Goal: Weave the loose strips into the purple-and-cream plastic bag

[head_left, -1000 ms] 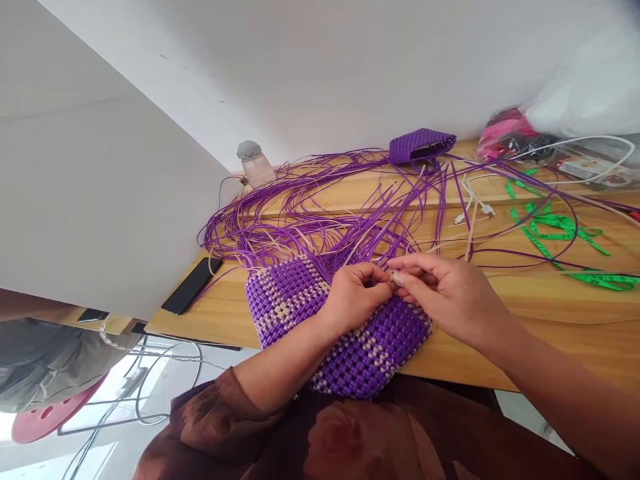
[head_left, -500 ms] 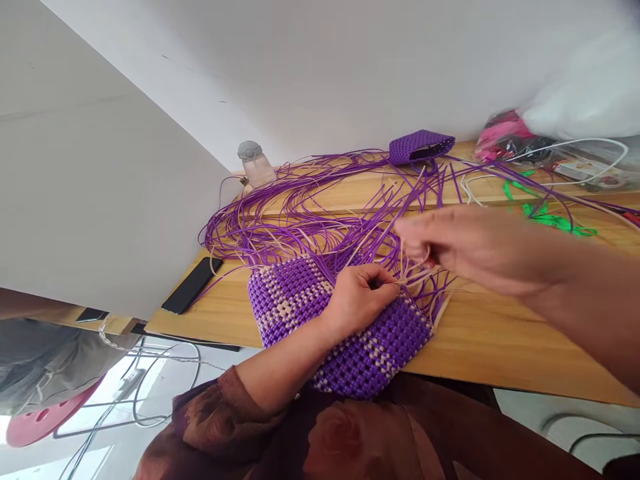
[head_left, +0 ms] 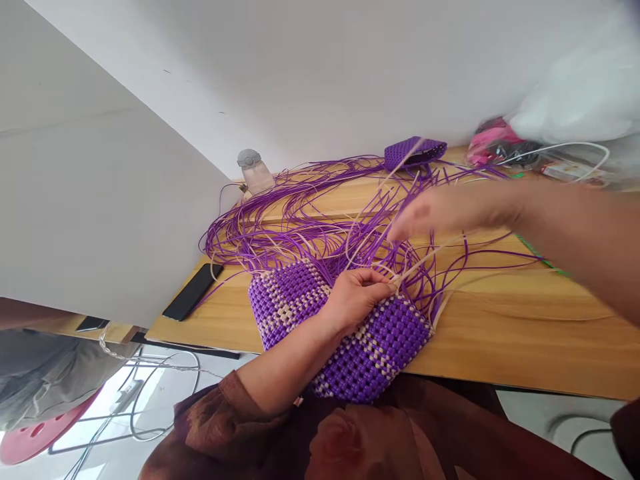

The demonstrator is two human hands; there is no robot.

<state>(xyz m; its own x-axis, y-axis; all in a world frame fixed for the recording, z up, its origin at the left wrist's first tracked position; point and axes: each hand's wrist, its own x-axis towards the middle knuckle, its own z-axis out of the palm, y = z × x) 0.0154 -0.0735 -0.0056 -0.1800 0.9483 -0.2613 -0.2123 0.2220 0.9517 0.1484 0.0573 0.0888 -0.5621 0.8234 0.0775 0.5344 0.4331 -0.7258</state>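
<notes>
A half-woven purple and cream basket piece [head_left: 300, 297] lies on the wooden table [head_left: 500, 333] at its front edge. My left hand [head_left: 357, 297] rests on the weave's upper edge, fingers closed in a pinch on the strands there. My right hand [head_left: 440, 213] is raised above the table, blurred by motion, pulling a cream strand [head_left: 425, 260] up and away from the weave. Long loose purple strands [head_left: 280, 220] fan out behind the piece.
A small finished purple woven pouch [head_left: 415, 152] sits at the back. A black phone [head_left: 193, 292] lies at the left edge. A small grey-capped bottle [head_left: 253, 168] stands by the wall. Pink and white bags [head_left: 500, 137], a white cable and green tape lie at the right.
My right hand left the weave, where it pinched together with the left, and rose up and back, drawing a cream strand out. The left hand stayed on the weave.
</notes>
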